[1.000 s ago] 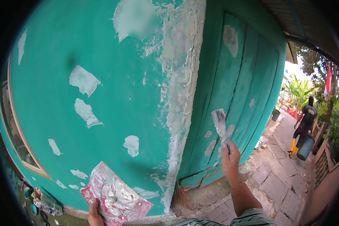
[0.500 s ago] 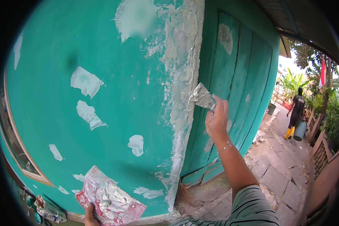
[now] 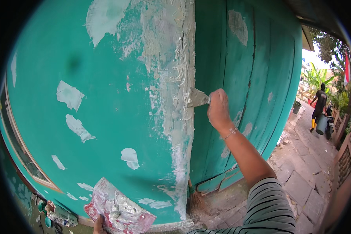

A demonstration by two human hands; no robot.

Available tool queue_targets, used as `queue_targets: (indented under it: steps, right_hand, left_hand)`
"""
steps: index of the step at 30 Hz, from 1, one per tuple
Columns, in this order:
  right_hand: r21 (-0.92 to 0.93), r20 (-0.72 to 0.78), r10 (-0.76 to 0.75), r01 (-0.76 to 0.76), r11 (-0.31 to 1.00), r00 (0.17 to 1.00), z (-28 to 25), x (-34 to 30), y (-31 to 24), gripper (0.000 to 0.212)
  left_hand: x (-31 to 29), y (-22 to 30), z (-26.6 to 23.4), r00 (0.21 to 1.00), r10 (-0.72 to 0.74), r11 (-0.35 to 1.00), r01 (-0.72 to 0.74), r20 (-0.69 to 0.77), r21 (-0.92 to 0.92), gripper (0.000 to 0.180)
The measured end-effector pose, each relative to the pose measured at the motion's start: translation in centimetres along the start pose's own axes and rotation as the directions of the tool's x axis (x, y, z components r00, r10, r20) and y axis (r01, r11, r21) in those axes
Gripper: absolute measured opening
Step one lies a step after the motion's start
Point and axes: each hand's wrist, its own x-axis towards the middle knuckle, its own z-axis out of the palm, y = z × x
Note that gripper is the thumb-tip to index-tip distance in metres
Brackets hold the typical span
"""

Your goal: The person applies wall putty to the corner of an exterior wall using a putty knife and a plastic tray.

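Note:
My right hand (image 3: pixel 219 110) grips a putty knife (image 3: pixel 198 98), its putty-smeared blade against the rough white edge of the green wall's corner. A thick band of putty (image 3: pixel 179 78) runs down that corner. At the lower left, my left hand (image 3: pixel 99 225) holds a flat reddish board (image 3: pixel 117 208) loaded with whitish putty; only its thumb side shows, the other fingers being hidden. Several pale putty patches, one of them a squarish patch (image 3: pixel 129 158), dot the green wall (image 3: pixel 101 156).
Right of the corner is a green plank door (image 3: pixel 238 78), with a straw broom (image 3: pixel 197 202) at its foot. A framed window (image 3: pixel 23 144) sits far left. Along the paved path (image 3: pixel 300 183), a person (image 3: pixel 319 104) carries a grey-blue container (image 3: pixel 321 124) near a wooden fence (image 3: pixel 343 136).
My right hand has brought the putty knife left onto the corner's edge, its blade now pointing at the wall. My view has shifted right. The person on the path is farther off.

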Motion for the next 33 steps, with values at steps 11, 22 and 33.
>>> queue_targets:
  steps: [11, 22, 33]
  right_hand:
    - [0.424, 0.496, 0.417, -0.632, 0.649, 0.761, -7.7, -5.2, 2.4, 0.024]
    - [0.670, 0.681, -0.343, -0.362, 0.648, 0.647, -13.1, -0.2, -2.3, 0.019]
    - [0.646, 0.483, -0.111, -0.268, 0.714, 0.869, -9.8, 5.8, 0.0, 0.018]
  left_hand:
    - [-2.4, -3.6, 4.2, 0.985, 0.085, 0.974, -0.050, 0.152, -0.220, 0.047]
    - [-3.0, -4.5, 4.3, 0.979, 0.106, 0.969, -0.062, 0.176, -0.241, 0.047]
    - [-2.5, -5.0, 4.0, 0.984, 0.113, 0.963, -0.074, 0.139, -0.259, 0.046]
